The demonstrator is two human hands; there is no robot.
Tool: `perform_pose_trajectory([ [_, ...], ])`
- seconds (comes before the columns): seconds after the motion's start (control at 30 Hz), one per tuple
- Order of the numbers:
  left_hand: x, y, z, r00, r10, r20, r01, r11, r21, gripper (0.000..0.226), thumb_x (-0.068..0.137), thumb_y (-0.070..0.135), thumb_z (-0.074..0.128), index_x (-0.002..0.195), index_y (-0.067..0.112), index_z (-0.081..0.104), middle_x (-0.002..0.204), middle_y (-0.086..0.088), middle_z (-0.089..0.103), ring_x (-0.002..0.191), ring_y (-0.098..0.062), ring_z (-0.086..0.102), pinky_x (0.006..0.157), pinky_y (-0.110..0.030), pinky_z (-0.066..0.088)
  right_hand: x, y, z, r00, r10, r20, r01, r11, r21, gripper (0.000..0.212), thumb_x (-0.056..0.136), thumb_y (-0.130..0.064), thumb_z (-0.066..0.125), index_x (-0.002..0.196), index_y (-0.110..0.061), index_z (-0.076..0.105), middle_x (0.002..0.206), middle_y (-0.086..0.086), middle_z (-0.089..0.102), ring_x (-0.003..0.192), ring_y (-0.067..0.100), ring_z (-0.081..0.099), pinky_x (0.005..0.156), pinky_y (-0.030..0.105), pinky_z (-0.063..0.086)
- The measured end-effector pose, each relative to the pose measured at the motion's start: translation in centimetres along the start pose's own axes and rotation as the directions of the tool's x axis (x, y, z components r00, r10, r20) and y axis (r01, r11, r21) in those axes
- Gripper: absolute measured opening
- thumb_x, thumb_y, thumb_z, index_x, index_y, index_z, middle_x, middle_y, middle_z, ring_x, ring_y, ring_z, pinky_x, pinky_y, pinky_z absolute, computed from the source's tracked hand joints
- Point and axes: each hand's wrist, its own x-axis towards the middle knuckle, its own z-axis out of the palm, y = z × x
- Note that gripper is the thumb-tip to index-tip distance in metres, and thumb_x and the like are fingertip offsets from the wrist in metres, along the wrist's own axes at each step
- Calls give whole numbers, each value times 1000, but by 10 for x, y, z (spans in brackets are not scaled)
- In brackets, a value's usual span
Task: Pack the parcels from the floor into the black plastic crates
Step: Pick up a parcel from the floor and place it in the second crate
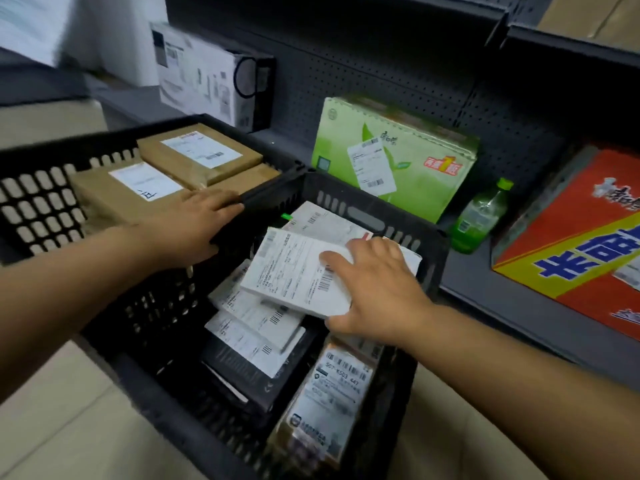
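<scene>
Two black plastic crates stand side by side on the floor. The near crate holds several white-labelled parcels. My right hand holds a flat white parcel over that pile, thumb under its near edge and fingers on top. My left hand grips the near crate's left rim. The far crate at the left holds brown cardboard parcels with white labels. A taped brown parcel stands on edge in the near crate's front right corner.
Dark metal shelving with a pegboard back runs behind the crates. On it stand a white box, a green carton, a green bottle and a red-and-yellow carton. Beige floor tiles lie in front.
</scene>
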Motion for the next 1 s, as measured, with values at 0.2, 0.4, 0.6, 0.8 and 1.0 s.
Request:
perform_pose_trajectory([
  [0.2,-2,-11,18,996,13,-84,-29,982,-184,74,87,14,58,150,21,19,157,-2,18,142,-18,22,112,-27,21,38,-64,39,992,-34,121,41,998,-51,77,76,-63,56,137,-28,26,123,16,38,111,34,33,97,46,27],
  [0.4,1,-15,22,995,25,-96,-43,981,-190,73,89,13,56,150,20,17,157,-2,17,143,-19,18,115,-30,19,56,-79,71,958,53,281,-8,987,-160,87,87,-65,39,148,-29,-10,149,23,16,127,43,29,100,53,27],
  [0.6,2,-16,24,992,20,-125,-43,982,-185,73,88,13,56,150,21,18,157,-2,19,143,-20,20,114,-32,25,65,-83,81,985,-82,152,122,952,-280,84,92,-57,35,149,-14,-9,151,20,10,137,40,13,107,53,20],
  [0.8,4,-18,27,993,12,-119,-35,981,-193,73,89,14,55,150,24,16,157,2,17,143,-19,17,114,-34,26,77,-92,100,973,-154,169,182,970,-162,91,95,-52,37,143,-15,-30,152,23,-26,140,38,-25,116,50,-9],
  [1.0,4,-20,28,991,10,-133,-36,980,-197,72,89,14,55,150,24,17,157,2,18,143,-19,18,114,-34,26,80,-92,102,979,-146,145,174,964,-200,91,95,-52,36,141,-13,-32,151,25,-26,140,39,-24,115,46,-15],
])
